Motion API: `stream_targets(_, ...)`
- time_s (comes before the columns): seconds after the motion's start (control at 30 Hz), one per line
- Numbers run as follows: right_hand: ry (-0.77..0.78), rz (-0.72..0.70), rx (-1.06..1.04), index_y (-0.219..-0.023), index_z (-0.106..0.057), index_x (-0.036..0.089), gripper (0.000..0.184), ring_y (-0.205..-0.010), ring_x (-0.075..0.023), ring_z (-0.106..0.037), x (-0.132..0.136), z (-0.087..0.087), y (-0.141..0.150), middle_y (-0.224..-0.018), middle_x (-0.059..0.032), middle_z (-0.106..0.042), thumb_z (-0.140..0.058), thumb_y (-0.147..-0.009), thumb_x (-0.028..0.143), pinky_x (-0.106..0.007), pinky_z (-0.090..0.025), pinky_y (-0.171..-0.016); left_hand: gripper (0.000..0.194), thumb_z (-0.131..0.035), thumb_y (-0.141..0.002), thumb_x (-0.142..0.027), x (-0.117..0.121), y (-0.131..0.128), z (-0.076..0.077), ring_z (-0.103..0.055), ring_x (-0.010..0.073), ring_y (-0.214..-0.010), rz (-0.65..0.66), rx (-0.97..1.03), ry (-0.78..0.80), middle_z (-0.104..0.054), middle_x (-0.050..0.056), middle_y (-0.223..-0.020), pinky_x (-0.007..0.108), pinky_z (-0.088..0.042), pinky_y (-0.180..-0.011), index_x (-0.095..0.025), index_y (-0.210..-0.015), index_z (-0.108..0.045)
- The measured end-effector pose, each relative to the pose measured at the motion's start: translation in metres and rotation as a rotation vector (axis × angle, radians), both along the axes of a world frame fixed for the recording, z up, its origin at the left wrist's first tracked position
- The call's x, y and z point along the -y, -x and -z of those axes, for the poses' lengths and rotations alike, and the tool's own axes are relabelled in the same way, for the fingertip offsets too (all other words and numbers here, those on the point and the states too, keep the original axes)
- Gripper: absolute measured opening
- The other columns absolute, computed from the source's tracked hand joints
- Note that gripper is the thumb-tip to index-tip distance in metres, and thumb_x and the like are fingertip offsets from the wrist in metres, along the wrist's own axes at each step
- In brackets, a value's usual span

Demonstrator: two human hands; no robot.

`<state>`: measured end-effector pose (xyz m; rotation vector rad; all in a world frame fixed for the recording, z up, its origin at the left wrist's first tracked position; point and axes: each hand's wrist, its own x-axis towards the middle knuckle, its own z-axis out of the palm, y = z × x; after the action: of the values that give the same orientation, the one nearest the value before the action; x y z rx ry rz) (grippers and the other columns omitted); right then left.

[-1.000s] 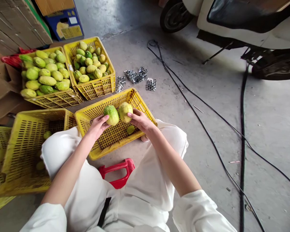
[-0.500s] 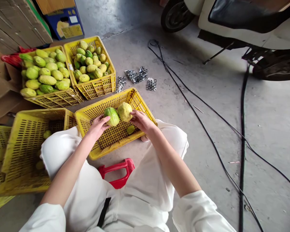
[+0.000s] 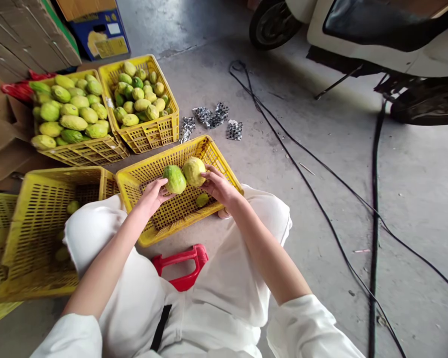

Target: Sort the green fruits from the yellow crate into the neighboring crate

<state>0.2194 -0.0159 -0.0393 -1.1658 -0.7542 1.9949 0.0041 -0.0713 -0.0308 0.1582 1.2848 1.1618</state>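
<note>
My left hand (image 3: 153, 198) is closed on a green, lemon-like fruit (image 3: 174, 179), its fingers under and beside it. In my right hand (image 3: 218, 186) is a paler yellow, bumpy lemon-like fruit (image 3: 193, 171), gripped from its right side. The two fruits are held side by side, nearly touching, over a yellow plastic crate (image 3: 160, 219) between my knees. A small green-yellow fruit (image 3: 202, 200) lies at the bottom of that crate, under my right hand.
Two yellow crates heaped with fruit, one at left (image 3: 78, 154) and one beside it (image 3: 149, 136), stand beyond. Another crate (image 3: 33, 233) by my left knee holds a few fruits. Crumpled wrappers (image 3: 211, 117), black cables (image 3: 313, 196), a red plastic seat (image 3: 186, 283) and a scooter (image 3: 362, 54) are around.
Both hands have shifted very slightly to the right with their fruits. The green fruit is turned a little in my left hand. The crates have stayed put.
</note>
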Motion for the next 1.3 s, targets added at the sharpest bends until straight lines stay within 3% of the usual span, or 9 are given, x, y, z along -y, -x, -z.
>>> stream_targets(0.2, -0.024, -0.003, 0.008, -0.106, -0.063, 0.031, 0.061, -0.106, -0.0225, -0.075, 0.001, 0.003, 0.001, -0.1, 0.0037, -0.076, -0.097, -0.056, 0.034, -0.033, -0.062, -0.089, 0.019, -0.085, -0.077, -0.019, 0.002, -0.001, 0.0, -0.074, 0.0188, -0.081, 0.072, 0.006, -0.015, -0.078, 0.006, -0.089, 0.048, -0.065, -0.098, -0.015, -0.087, -0.07)
stream_targets(0.37, -0.031, 0.029, 0.013, -0.108, -0.065, 0.03, 0.061, -0.114, -0.0257, -0.074, 0.001, 0.006, 0.003, -0.105, 0.0004, -0.077, -0.099, -0.058, 0.039, -0.037, -0.063, -0.093, 0.032, -0.096, -0.068, -0.02, 0.003, -0.003, 0.0, -0.074, 0.0178, -0.08, 0.103, 0.055, -0.035, -0.078, 0.004, -0.089, 0.044, -0.066, -0.093, -0.015, -0.089, -0.072)
stream_targets(0.5, -0.01, 0.08, 0.027, -0.102, -0.064, 0.029, 0.059, -0.11, -0.0238, -0.074, 0.001, 0.003, 0.005, -0.104, 0.0004, -0.076, -0.099, -0.058, 0.046, -0.033, -0.063, -0.084, 0.035, -0.098, -0.065, -0.022, 0.003, -0.005, -0.001, -0.071, 0.0174, -0.077, 0.111, 0.064, -0.014, -0.076, 0.003, -0.087, 0.036, -0.065, -0.08, -0.018, -0.086, -0.071)
stream_targets(0.67, -0.016, 0.119, 0.064, -0.099, -0.065, 0.029, 0.055, -0.103, -0.0197, -0.07, 0.0, 0.0, 0.003, -0.104, 0.0013, -0.072, -0.097, -0.058, 0.047, -0.024, -0.057, -0.072, 0.035, -0.095, -0.062, -0.022, 0.003, -0.01, -0.001, -0.069, 0.0184, -0.08, 0.115, 0.036, 0.016, -0.075, 0.004, -0.09, 0.035, -0.06, -0.077, -0.018, -0.086, -0.07)
stream_targets(0.8, -0.058, 0.146, 0.059, -0.107, -0.063, 0.032, 0.06, -0.115, -0.0226, -0.068, 0.0, 0.0, 0.001, -0.111, 0.0015, -0.072, -0.096, -0.058, 0.042, -0.03, -0.061, -0.085, 0.038, -0.092, -0.056, -0.029, 0.004, -0.013, -0.001, -0.066, 0.0192, -0.079, 0.099, -0.011, 0.04, -0.073, 0.004, -0.085, 0.031, -0.053, -0.067, -0.018, -0.083, -0.068)
stream_targets(1.0, -0.062, 0.18, 0.061, -0.108, -0.065, 0.031, 0.068, -0.117, -0.0251, -0.07, 0.0, 0.004, 0.004, -0.115, -0.0008, -0.075, -0.099, -0.051, 0.043, -0.036, -0.061, -0.096, 0.045, -0.093, -0.049, -0.03, 0.004, -0.013, -0.004, -0.065, 0.0198, -0.082, 0.111, -0.04, 0.016, -0.073, 0.004, -0.087, 0.031, -0.05, -0.066, -0.019, -0.086, -0.068)
stream_targets(1.17, -0.088, 0.14, 0.063, -0.103, -0.068, 0.028, 0.061, -0.122, -0.0294, -0.07, 0.0, 0.003, 0.004, -0.114, -0.0053, -0.078, -0.098, -0.054, 0.05, -0.041, -0.061, -0.102, 0.048, -0.094, -0.049, -0.03, 0.005, -0.013, -0.003, -0.066, 0.0196, -0.083, 0.151, -0.062, 0.014, -0.074, 0.005, -0.089, 0.03, -0.048, -0.068, -0.018, -0.089, -0.07)
stream_targets(1.3, -0.08, 0.124, 0.054, -0.101, -0.069, 0.03, 0.056, -0.124, -0.0294, -0.071, 0.0, -0.003, 0.002, -0.113, -0.0038, -0.079, -0.096, -0.056, 0.05, -0.042, -0.062, -0.105, 0.046, -0.093, -0.05, -0.031, 0.006, -0.014, 0.001, -0.069, 0.0218, -0.088, 0.104, -0.038, -0.004, -0.074, 0.005, -0.086, 0.029, -0.05, -0.069, -0.017, -0.087, -0.07)
